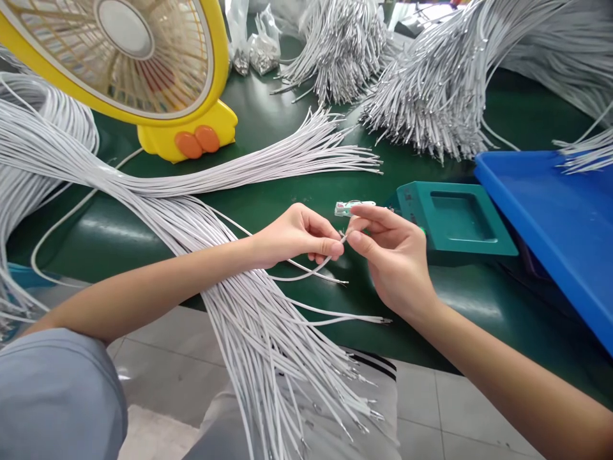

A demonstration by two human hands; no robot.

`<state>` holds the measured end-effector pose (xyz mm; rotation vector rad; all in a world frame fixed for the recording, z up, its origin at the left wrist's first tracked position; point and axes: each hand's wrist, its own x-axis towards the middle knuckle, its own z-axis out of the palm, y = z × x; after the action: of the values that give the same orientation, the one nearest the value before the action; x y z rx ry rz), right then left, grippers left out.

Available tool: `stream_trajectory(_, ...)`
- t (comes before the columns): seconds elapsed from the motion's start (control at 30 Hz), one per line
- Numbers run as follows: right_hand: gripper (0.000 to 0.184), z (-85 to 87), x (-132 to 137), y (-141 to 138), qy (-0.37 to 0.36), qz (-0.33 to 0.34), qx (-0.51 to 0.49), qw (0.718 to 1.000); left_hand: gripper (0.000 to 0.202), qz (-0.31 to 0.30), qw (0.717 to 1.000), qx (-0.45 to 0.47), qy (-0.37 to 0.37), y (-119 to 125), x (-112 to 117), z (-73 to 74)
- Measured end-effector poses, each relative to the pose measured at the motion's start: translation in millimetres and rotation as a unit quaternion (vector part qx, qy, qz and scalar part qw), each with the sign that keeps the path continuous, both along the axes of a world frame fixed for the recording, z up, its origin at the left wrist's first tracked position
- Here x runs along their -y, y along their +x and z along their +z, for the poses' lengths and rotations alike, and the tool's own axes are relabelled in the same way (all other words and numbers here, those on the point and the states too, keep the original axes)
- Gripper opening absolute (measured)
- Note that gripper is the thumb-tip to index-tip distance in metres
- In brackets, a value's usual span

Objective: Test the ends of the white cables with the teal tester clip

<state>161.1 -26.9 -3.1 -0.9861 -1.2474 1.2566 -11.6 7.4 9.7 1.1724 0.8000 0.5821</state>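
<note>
My left hand (302,235) is closed on a thin white cable (313,271) close to its stripped end. Thumb and forefinger of my right hand (395,259) pinch at that same end, where fine wire strands show between the fingertips. Just behind the right fingers is a small clear plastic piece with green in it (343,209), partly covered by them; whether they touch it I cannot tell. Beneath my left forearm runs a thick bundle of white cables (258,306), whose cut ends hang over the table's front edge across my lap.
A green box with a recessed top (462,217) stands right of my hands, beside a blue tray (550,211). A yellow fan (215,57) stands at the left. More cable bundles (431,89) and small plastic bags (265,48) lie at the back of the green table (287,201).
</note>
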Motion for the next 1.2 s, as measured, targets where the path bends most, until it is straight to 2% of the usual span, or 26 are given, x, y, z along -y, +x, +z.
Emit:
stream_trajectory(0.17, 0.022, -0.4, -0.6, 2.1, -0.021, 0.032, -0.004, 0.999, 0.024, -0.026, 0.999, 0.021, 0.008, -2.5, -2.4, -3.6)
stream_trajectory(0.37, 0.02, -0.6, -1.3, 4.7, -0.003, -0.023, 0.017, 1.0, 0.025, -0.014, 1.0, 0.028, -0.004, -1.9, -1.7, -2.1)
stream_trajectory(0.53, 0.023, -1.1, -3.3, 5.3, -0.008, 0.033, 0.02, 0.999, 0.024, -0.017, 1.0, 0.024, -0.005, -3.2, -2.0, -3.1)
stream_trajectory(0.67, 0.024, -2.6, -4.2, 7.4, 0.001, 0.045, 0.02, 0.999, 0.024, -0.003, 1.0, 0.027, -0.003, -4.2, -3.3, -4.8)
stream_trajectory(0.87, 0.019, -1.0, -4.3, 6.0, 0.008, 0.03, 0.035, 0.999, 0.029, 0.027, 1.0, 0.014, 0.009, -1.4, -1.9, -4.4)
stream_trajectory(1.03, 0.01, 4.2, -3.4, 1.4, 0.061, 0.001, 0.147, 0.987, 0.035, 0.05, 0.999, 0.004, 0.017, 0.3, -0.5, -5.0)
stream_trajectory(1.2, 0.014, 4.7, -2.6, 2.5, 0.186, -0.035, 0.234, 0.954, 0.034, 0.011, 0.999, 0.009, 0.03, 1.8, 2.3, -1.3)
